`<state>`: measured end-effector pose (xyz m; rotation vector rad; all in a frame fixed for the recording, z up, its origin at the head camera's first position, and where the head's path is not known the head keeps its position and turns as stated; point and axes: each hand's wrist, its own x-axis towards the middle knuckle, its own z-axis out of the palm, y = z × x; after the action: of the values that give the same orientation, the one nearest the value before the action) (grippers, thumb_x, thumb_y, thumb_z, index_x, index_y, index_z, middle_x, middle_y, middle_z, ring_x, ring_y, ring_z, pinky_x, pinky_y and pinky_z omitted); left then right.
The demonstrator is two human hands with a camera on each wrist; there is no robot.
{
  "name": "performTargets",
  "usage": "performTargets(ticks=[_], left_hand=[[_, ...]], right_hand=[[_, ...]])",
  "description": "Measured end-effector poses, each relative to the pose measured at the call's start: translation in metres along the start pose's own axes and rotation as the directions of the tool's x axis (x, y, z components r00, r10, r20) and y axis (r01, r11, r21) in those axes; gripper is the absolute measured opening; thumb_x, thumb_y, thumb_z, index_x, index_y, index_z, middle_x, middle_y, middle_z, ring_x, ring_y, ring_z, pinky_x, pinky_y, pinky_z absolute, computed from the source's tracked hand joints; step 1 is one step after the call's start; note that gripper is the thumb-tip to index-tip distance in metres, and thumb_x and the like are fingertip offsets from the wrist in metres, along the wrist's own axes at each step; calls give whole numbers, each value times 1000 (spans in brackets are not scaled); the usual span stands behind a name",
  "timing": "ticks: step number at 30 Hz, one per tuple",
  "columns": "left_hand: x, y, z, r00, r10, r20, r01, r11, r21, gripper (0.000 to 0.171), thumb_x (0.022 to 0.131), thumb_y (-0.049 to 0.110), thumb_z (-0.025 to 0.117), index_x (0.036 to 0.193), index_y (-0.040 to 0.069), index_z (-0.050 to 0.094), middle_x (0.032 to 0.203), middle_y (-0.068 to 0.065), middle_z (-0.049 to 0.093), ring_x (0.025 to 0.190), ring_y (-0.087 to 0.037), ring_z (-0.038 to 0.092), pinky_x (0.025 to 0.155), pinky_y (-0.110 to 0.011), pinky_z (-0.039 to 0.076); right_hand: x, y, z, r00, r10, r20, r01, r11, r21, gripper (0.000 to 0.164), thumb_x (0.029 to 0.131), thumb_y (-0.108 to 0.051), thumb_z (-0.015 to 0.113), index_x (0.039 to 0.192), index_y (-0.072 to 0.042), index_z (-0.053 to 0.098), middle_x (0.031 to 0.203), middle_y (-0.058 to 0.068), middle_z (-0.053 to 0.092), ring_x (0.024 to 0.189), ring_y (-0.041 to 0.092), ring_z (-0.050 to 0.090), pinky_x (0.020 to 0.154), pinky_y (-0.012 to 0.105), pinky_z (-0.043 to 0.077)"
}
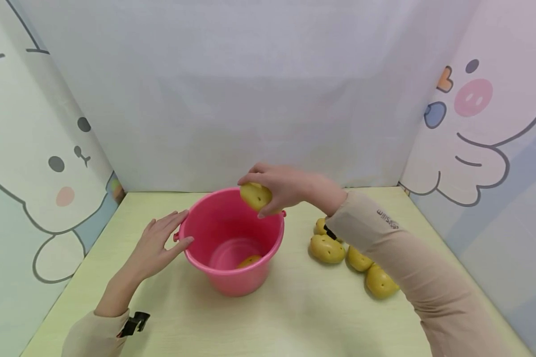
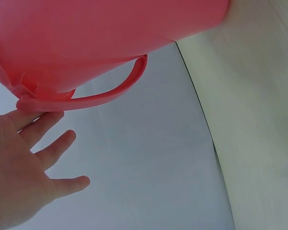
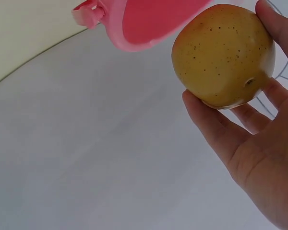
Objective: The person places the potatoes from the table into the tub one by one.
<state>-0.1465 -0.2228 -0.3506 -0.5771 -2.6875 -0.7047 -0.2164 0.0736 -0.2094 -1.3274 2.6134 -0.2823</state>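
Head view, right hand: here you are, right hand (image 1: 288,186) up at the far right of the bucket's rim, thumb and fingers curled round a potato (image 1: 254,197).
Potato's place: off the tabletop (image 1: 295,317) and up by the pink bucket (image 1: 236,283); that height likely keeps it clear of the rim, though you cannot tell how much of it overhangs the mouth.
Right grip: your thumb on one side, fingers on the other, a spread that suits a round, smooth thing and probably stops it rolling.
Left hand: and over on the other side your left hand (image 1: 158,245) is spread wide, fingers at the rim and thumb reaching over it, probably steadying the bucket.
Bucket handle: the left wrist view has that curved handle (image 2: 96,99) hanging beside the wall, out of the mouth's way.
Inside: one potato in the bucket (image 1: 249,261) lies at the bottom, partly hidden by the near rim.
Waiting group: at least four loose potatoes (image 1: 327,249) sit to your right, handy for that arm; your sleeve (image 1: 411,263) covers some.
Held potato's look: rounded, yellow, glossy, peppered with dark specks, one small pit near your fingers.
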Motion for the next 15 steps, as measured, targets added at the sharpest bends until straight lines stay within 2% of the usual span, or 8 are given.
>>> performTargets(ticks=[15], left_hand=[[0,1,0,1000,-18,9,18,1000,-5,63,78,27,65,132,6,40,128,-17,43,120,-37,29,91,-64,16]], right_hand=[[25,-8,6,999,12,37,-13,999,40,74,64,-25,78,129,-19,42,119,-1,39,101,11,40,66,16,45]])
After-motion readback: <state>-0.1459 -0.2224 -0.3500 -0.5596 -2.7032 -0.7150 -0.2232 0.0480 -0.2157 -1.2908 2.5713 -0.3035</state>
